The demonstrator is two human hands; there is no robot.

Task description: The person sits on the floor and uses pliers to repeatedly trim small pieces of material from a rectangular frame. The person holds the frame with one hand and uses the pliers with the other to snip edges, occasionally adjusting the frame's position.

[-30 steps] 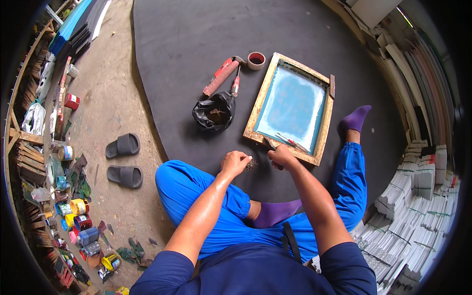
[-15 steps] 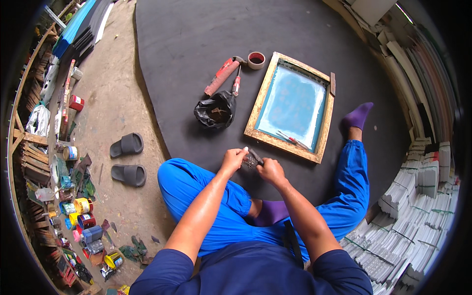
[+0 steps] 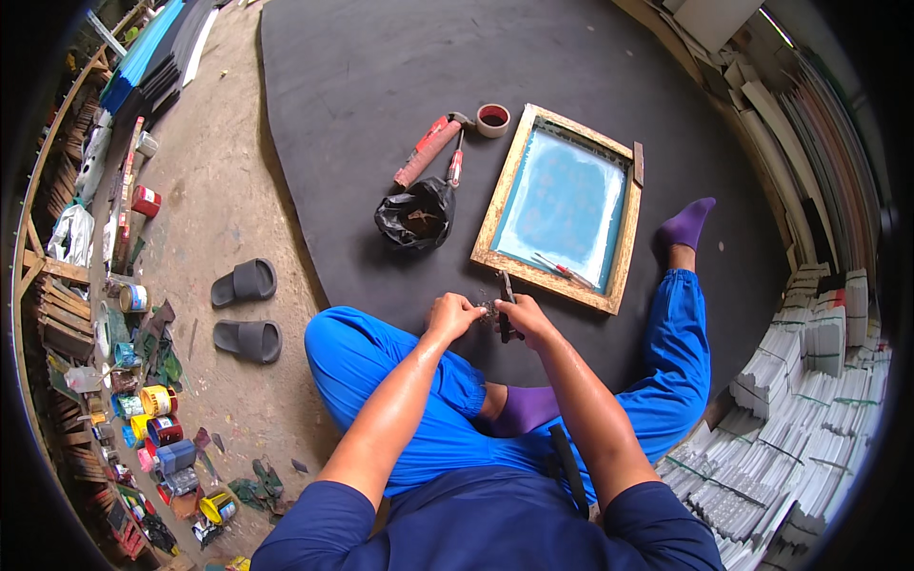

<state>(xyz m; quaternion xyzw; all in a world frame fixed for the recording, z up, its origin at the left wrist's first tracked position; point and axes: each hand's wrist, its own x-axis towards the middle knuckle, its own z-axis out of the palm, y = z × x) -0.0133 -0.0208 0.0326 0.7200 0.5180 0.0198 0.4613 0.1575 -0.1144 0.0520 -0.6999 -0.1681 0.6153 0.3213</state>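
Right hand (image 3: 524,317) around dark tool (image 3: 506,287), beside left hand (image 3: 452,316)

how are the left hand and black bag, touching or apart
Apart: the head view shows dark mat between the left hand and the black bag.

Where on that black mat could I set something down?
The black mat looks bare above the tape roll and wooden frame, and from its left edge to the black bag. It is crowded between frame and blue trousers, where the right grip holds a dark tool.
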